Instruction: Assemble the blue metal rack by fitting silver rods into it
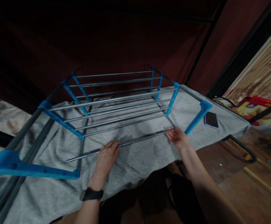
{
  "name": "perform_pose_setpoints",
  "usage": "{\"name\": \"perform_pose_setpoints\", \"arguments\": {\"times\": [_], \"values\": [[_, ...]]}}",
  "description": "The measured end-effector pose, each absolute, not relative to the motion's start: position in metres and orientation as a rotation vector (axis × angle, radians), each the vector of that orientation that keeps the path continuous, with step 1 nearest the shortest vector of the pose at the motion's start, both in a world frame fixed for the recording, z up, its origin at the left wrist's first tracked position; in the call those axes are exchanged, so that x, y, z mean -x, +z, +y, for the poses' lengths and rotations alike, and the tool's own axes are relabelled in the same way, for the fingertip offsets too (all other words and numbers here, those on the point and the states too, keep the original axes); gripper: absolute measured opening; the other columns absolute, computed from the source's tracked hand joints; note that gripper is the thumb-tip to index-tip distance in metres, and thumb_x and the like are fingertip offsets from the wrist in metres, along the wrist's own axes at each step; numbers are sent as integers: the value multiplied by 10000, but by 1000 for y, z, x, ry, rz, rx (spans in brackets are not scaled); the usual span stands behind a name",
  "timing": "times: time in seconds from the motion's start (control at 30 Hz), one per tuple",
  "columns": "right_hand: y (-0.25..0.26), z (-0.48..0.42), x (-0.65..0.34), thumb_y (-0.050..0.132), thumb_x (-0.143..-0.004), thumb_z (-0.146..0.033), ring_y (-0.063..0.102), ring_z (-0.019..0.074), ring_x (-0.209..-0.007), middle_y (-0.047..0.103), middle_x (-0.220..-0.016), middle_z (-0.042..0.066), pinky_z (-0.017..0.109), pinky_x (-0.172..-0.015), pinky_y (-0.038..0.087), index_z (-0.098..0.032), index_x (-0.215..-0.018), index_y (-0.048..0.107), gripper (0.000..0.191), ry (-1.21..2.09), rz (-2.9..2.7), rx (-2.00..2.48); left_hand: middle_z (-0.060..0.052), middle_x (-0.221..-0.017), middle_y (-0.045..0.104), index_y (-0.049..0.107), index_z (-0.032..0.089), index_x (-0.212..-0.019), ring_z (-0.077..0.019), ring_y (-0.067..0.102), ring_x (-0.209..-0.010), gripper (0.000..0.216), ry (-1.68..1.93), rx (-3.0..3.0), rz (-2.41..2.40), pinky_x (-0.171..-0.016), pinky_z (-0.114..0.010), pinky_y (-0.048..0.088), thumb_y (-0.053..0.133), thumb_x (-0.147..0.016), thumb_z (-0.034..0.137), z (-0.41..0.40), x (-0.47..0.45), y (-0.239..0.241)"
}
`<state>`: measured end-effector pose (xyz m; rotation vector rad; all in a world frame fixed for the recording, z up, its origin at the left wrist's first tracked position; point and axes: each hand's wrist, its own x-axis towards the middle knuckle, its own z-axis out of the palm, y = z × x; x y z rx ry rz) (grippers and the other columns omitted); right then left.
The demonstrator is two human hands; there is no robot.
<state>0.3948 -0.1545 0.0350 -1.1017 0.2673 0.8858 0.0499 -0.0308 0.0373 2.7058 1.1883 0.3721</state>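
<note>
A loose metal rod [137,141] lies slanted above a grey towel [137,161]. My left hand [106,155] is closed over the rod left of its middle. My right hand [177,136] grips the rod at its right end, next to a blue plastic bracket [196,119]. Behind the rod stands a rack [116,102] of several grey rods fixed between blue side bars. A black watch sits on my left wrist.
A phone [211,119] lies on the towel at the right. Another blue bracket [30,169] juts out at the left front. A dark red wall rises behind. Wooden floor, a cable and a colourful box [259,109] are on the right.
</note>
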Motion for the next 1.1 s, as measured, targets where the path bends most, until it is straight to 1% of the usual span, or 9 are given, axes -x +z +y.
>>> {"name": "perform_pose_setpoints", "arguments": {"times": [0.1,0.27,0.37,0.6,0.83,1.1], "values": [[35,-153,-393,428,-972,-117,660,113,-587,697,-684,-7,251,-636,578,-208,-757,571,273,885,262,1095,-74,-1093,702,653,223,-1110,-238,681,-977,225,355,-2704,1204,-886,-372,483,481,-976,279,-32,-51,37],[32,-154,-393,425,-997,-164,661,117,-587,697,-684,-2,252,-628,577,-212,-772,576,275,870,248,1082,-66,-1101,698,643,222,-1108,-229,680,-975,212,355,-2651,1195,-898,-361,493,504,-948,224,-31,-50,39],[32,-155,-395,423,-996,-158,657,111,-576,695,-681,-4,245,-631,574,-210,-777,577,273,870,247,1085,-63,-1075,697,633,222,-1086,-228,677,-956,201,362,-2638,1208,-884,-363,495,510,-928,203,-30,-48,40],[34,-157,-400,431,-976,-120,664,121,-566,704,-670,-13,248,-605,577,-221,-805,576,247,851,241,1081,-50,-1014,690,633,233,-1003,-220,672,-911,140,392,-2626,1236,-833,-344,496,518,-923,236,-26,-44,40],[30,-154,-396,486,-926,-68,681,123,-588,722,-701,7,243,-606,592,-207,-793,593,220,905,219,1081,-73,-1066,691,658,214,-1076,-237,678,-951,221,373,-2628,1205,-867,-366,500,480,-967,288,-27,-46,40],[24,-146,-383,507,-897,-26,708,148,-619,748,-739,50,263,-610,621,-189,-845,629,210,1022,187,1086,-79,-1130,705,669,219,-1150,-215,682,-1004,277,385,-2628,1150,-934,-362,492,461,-991,307,-29,-49,34]]}}
